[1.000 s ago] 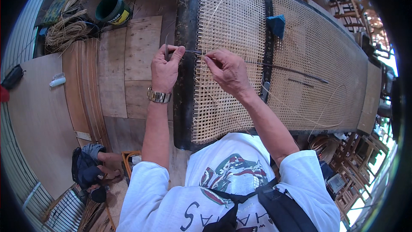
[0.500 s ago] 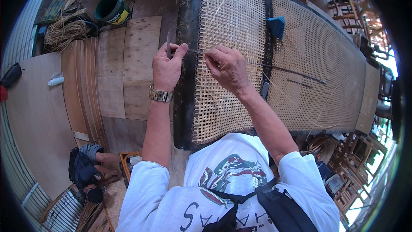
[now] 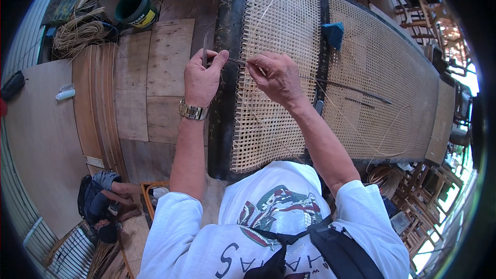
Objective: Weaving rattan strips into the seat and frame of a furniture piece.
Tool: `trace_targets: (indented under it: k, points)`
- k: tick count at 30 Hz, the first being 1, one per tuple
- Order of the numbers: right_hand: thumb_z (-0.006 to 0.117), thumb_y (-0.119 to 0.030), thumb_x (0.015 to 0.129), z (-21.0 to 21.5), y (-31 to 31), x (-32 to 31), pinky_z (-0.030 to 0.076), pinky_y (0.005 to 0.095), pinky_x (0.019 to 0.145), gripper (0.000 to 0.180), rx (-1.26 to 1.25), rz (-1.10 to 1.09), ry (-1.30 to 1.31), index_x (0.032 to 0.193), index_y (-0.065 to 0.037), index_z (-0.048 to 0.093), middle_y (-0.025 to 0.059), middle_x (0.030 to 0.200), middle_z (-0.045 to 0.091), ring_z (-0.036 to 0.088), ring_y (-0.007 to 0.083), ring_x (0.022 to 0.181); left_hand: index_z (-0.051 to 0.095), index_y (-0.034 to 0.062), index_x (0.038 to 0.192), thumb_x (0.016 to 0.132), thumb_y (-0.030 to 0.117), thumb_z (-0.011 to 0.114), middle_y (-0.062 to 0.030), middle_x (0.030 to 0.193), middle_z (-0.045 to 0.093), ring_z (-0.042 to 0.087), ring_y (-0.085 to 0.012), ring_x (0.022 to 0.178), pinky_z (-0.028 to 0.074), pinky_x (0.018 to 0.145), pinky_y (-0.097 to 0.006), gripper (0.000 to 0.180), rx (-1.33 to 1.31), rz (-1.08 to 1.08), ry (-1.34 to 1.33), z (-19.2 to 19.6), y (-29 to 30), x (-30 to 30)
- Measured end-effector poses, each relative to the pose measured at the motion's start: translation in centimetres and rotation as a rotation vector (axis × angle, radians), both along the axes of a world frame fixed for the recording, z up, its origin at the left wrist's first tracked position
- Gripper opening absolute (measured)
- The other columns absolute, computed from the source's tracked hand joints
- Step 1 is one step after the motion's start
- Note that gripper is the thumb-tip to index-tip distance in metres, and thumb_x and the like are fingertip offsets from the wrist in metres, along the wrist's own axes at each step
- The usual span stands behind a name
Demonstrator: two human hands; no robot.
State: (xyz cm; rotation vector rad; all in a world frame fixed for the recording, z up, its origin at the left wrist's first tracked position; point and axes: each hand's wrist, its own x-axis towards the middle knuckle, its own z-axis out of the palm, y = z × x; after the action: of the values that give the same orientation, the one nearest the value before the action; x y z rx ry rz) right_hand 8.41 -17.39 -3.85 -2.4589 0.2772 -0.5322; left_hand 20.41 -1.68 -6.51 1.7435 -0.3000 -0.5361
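My left hand point(image 3: 201, 85) is closed round a narrow metal blade point(image 3: 205, 44) that points away from me. A thin dark rod point(image 3: 235, 61) spans from its thumb to my right hand point(image 3: 276, 75). The right fingers are pinched together at the rod's end, above the edge of a woven cane panel point(image 3: 274, 134); whether they also grip a cane strand is hidden. Under the hands runs the panel's dark wooden frame point(image 3: 221, 139). Two slim dark rods, one long point(image 3: 356, 91) and one short point(image 3: 359, 102), lie on the cane to the right.
A blue folded cloth point(image 3: 333, 35) and a grey-handled tool point(image 3: 319, 107) rest near the dark crossbar. Loose cane strands curl over the panel. Far left are a green bucket point(image 3: 135, 9) and cane bundles point(image 3: 77, 36). Another person point(image 3: 106, 196) crouches at lower left; chair frames point(image 3: 429, 196) stand at right.
Both hands keep nearly the same place and grip, with a slight turn of the right hand. At lower left the other person has bent and shifted an arm.
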Motion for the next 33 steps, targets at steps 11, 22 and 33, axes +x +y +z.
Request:
trace_targets:
  k: [11, 22, 33]
  points:
    - [0.072, -0.013, 0.083, -0.5, -0.5, 0.4, 0.049, 0.0358, 0.061, 0.007, -0.016, 0.055, 0.001, 0.088, -0.009, 0.072, 0.0063, 0.076, 0.068, 0.066, 0.0244, 0.068, 0.066, 0.0019, 0.084, 0.090, 0.025, 0.076, 0.0004, 0.075, 0.067, 0.054, -0.0053, 0.067, 0.043, 0.059, -0.024, 0.026, -0.029, 0.004, 0.031, 0.3, -0.1, 0.1]
    - [0.071, -0.014, 0.082, -0.3, -0.7, 0.5, 0.048, 0.0362, 0.062, 0.005, -0.014, 0.073, 0.050, 0.083, -0.009, 0.069, 0.0051, 0.075, 0.066, 0.065, 0.0236, 0.069, 0.066, 0.0009, 0.084, 0.090, 0.025, 0.076, 0.0001, 0.075, 0.067, 0.055, -0.0054, 0.069, 0.044, 0.061, -0.024, 0.027, -0.041, 0.014, 0.043, 0.5, -0.1, -0.1]
    - [0.067, -0.016, 0.095, -1.2, 1.3, -1.9, 0.045, 0.0248, 0.061, 0.011, 1.155, -0.252, 0.003, 0.097, -0.006, 0.064, -0.0030, 0.081, 0.059, 0.053, 0.0069, 0.072, 0.070, 0.0018, 0.108, 0.089, 0.022, 0.076, -0.0015, 0.090, 0.068, 0.055, -0.0085, 0.076, 0.046, 0.070, -0.025, 0.029, 0.178, 0.293, -0.283, 4.0, 1.6, -2.1]
